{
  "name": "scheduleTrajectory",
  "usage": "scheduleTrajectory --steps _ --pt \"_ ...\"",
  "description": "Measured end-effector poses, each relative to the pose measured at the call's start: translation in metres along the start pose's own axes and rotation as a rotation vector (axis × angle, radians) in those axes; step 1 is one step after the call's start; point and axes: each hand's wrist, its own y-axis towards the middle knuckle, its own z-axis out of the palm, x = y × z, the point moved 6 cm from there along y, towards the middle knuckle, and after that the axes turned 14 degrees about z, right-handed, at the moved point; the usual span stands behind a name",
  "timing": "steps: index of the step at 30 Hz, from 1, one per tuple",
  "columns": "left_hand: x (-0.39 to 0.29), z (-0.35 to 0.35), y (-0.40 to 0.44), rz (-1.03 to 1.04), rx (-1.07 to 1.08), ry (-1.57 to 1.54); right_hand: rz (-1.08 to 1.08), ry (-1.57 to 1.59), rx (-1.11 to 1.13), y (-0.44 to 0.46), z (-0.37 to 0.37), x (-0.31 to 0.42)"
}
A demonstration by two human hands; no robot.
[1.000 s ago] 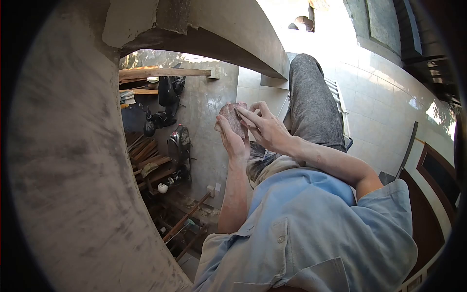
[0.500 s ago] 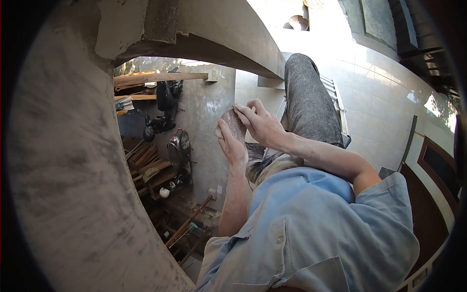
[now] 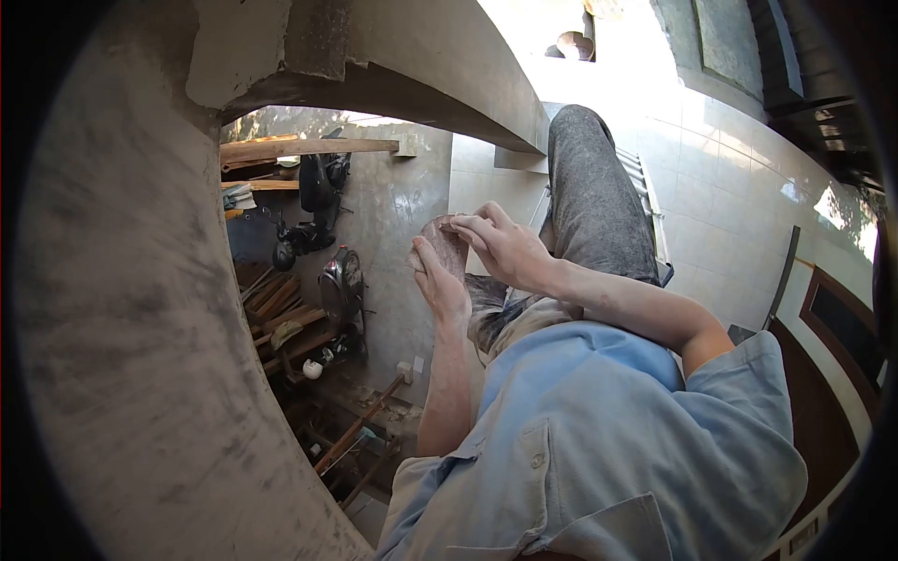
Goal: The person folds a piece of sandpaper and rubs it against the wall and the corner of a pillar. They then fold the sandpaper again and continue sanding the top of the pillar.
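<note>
A dusty reddish-brown sheet (image 3: 450,245), which looks like worn sandpaper, is held up in front of my body. My left hand (image 3: 442,288) grips it from the left side, thumb and fingers closed on it. With bent fingers, my right hand (image 3: 510,251) pinches the sheet's upper right edge. Both hands and forearms are coated with pale dust. Part of the sheet is hidden behind the fingers.
A smudged plaster wall (image 3: 140,309) curves along the left, and a concrete beam (image 3: 440,61) crosses above. Far below are motorbikes (image 3: 342,280) and stacked timber (image 3: 281,304). A metal ladder (image 3: 652,201) stands beside my raised grey-trousered knee (image 3: 599,187).
My right fingers have shifted slightly down and stay on the sheet's upper edge. My left hand has moved a little to the left and down with the sheet.
</note>
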Motion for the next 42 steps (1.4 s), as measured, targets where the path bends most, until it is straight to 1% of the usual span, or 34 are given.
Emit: scheduleTrajectory --steps 1,2,5,6,9,10,13,14,17,18,21,22,25,26,29,30,33,36,37,38,39,41,42 --pt "-0.003 0.000 -0.001 0.026 -0.059 0.040 0.036 0.030 -0.032 0.007 -0.003 0.001" --pt "-0.006 0.005 -0.003 0.047 -0.038 -0.019 0.112 0.049 0.000 -0.004 -0.004 0.004" --pt "0.001 -0.005 -0.002 -0.042 0.083 0.001 0.006 0.022 0.098 -0.019 -0.006 0.025" --pt "-0.005 -0.001 -0.004 -0.021 0.035 -0.063 -0.017 0.098 0.057 -0.014 -0.003 0.015" --pt "-0.018 0.005 -0.011 0.109 -0.075 0.087 0.041 0.168 -0.069 0.004 -0.014 -0.002" --pt "-0.016 0.004 -0.012 0.113 -0.076 0.095 0.000 0.145 -0.098 -0.001 -0.013 0.004" --pt "-0.008 0.003 -0.014 -0.006 0.012 -0.003 -0.047 0.104 0.076 -0.023 -0.011 0.017" --pt "-0.005 0.003 -0.014 0.007 0.002 -0.042 -0.065 0.131 0.046 -0.020 -0.010 0.007" --pt "-0.012 0.005 -0.015 0.188 0.011 0.161 0.298 0.390 0.026 0.006 -0.020 -0.019" --pt "-0.015 0.009 -0.014 0.212 0.014 0.115 0.203 0.375 -0.021 0.003 -0.024 -0.011" --pt "-0.017 0.012 -0.018 0.023 -0.051 0.005 0.032 0.259 0.039 -0.012 -0.022 0.012" --pt "-0.021 0.013 -0.017 0.082 -0.006 -0.001 0.076 0.262 0.064 -0.006 -0.019 0.004" --pt "-0.021 0.004 -0.013 0.142 -0.040 0.165 0.279 0.432 0.026 0.009 -0.021 -0.010" --pt "-0.022 0.008 -0.013 0.159 -0.006 0.019 0.238 0.411 0.037 0.008 -0.019 -0.005" --pt "-0.034 0.011 -0.020 0.104 -0.019 0.022 0.138 0.343 0.066 -0.007 -0.015 0.006" --pt "-0.032 0.011 -0.021 0.120 -0.009 -0.018 0.207 0.392 0.093 -0.003 -0.028 0.012" --pt "-0.025 -0.001 -0.018 0.110 -0.078 0.061 0.354 0.510 0.103 0.003 -0.025 0.004" --pt "-0.039 0.008 -0.025 0.038 -0.097 -0.037 0.234 0.498 0.143 -0.006 -0.024 0.014" --pt "-0.038 0.006 -0.022 0.068 -0.090 0.002 0.190 0.490 0.160 -0.007 -0.024 0.017" --pt "-0.033 0.003 -0.020 0.098 -0.089 0.041 0.227 0.563 0.113 0.001 -0.022 0.007" --pt "-0.036 0.003 -0.019 0.129 -0.089 0.083 0.248 0.560 0.119 0.003 -0.023 0.006" --pt "-0.040 0.009 -0.021 0.090 -0.111 -0.004 0.290 0.560 0.116 0.006 -0.029 0.006" --pt "-0.042 0.012 -0.023 0.066 -0.117 -0.045 0.198 0.479 0.226 -0.006 -0.023 0.018"
